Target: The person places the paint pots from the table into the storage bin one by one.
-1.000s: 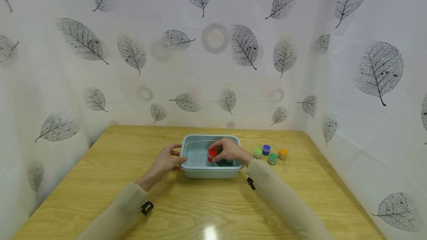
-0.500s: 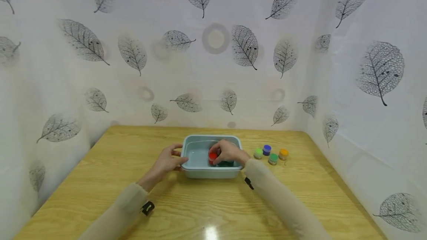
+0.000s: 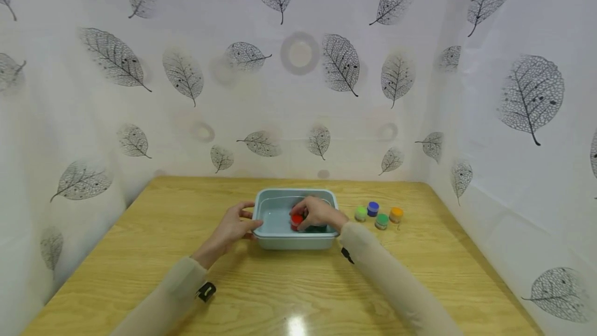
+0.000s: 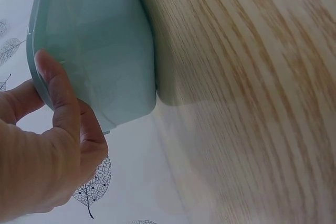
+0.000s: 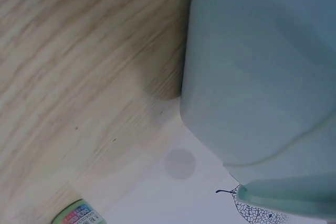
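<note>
A pale blue-green plastic basin (image 3: 295, 243) stands on the wooden table. At its left end my left hand (image 3: 233, 226) holds the rim between thumb and fingers; the left wrist view shows the thumb (image 4: 59, 85) laid against the basin's side. My right hand (image 3: 321, 212) reaches over the right side into the basin. Between its thumb and fingers it pinches a small paint jar with a red lid (image 3: 296, 220), low inside the basin. Dark green jars or lids (image 3: 318, 229) show under the right palm, partly hidden. The right wrist view has only the basin's outer wall (image 5: 262, 87), not the hand.
Right of the basin stand several small paint jars: a light green one (image 3: 360, 214), a blue one (image 3: 372, 209), a dark green one (image 3: 381, 221) and an orange one (image 3: 396, 215). A leaf-printed white curtain (image 3: 298, 97) hangs around the table's back and sides.
My right hand has lowered the red paint jar slightly inside the basin since a second ago. The left hand and the basin have stayed in place.
</note>
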The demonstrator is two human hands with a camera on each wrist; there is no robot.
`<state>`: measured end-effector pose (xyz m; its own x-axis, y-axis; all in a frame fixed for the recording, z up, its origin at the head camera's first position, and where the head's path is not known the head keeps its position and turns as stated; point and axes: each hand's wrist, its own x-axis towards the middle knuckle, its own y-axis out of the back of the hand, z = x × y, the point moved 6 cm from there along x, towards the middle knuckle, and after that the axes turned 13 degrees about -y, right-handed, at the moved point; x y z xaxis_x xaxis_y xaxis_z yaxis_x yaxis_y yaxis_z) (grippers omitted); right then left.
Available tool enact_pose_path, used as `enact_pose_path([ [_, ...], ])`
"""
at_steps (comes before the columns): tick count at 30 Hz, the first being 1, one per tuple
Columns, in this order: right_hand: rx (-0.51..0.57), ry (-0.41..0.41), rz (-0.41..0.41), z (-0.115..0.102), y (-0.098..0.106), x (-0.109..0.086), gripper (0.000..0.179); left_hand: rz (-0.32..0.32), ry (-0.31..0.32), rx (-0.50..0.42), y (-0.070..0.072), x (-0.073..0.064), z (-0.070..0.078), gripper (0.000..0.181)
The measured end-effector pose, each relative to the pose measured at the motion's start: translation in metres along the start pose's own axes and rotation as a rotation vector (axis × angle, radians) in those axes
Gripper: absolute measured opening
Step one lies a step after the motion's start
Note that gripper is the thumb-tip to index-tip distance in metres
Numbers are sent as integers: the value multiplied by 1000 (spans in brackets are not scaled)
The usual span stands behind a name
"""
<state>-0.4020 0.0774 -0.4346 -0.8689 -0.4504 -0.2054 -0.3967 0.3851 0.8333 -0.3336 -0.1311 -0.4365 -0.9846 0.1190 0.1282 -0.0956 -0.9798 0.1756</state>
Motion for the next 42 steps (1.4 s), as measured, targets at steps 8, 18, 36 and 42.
enact_pose_path([
  [8, 3, 29, 1, -2, 0, -2, 35, -8, 2, 7, 1, 0, 1, 59],
  [18, 91, 22, 1, 2, 5, -3, 40, -9, -2, -3, 0, -2, 3, 60],
  [36, 299, 119, -4, 1, 28, -27, 25, -5, 5, 5, 1, -4, 4, 61],
  [42, 356, 103, 3, 15, 39, -38, 32, -8, 5, 6, 1, -3, 5, 61],
])
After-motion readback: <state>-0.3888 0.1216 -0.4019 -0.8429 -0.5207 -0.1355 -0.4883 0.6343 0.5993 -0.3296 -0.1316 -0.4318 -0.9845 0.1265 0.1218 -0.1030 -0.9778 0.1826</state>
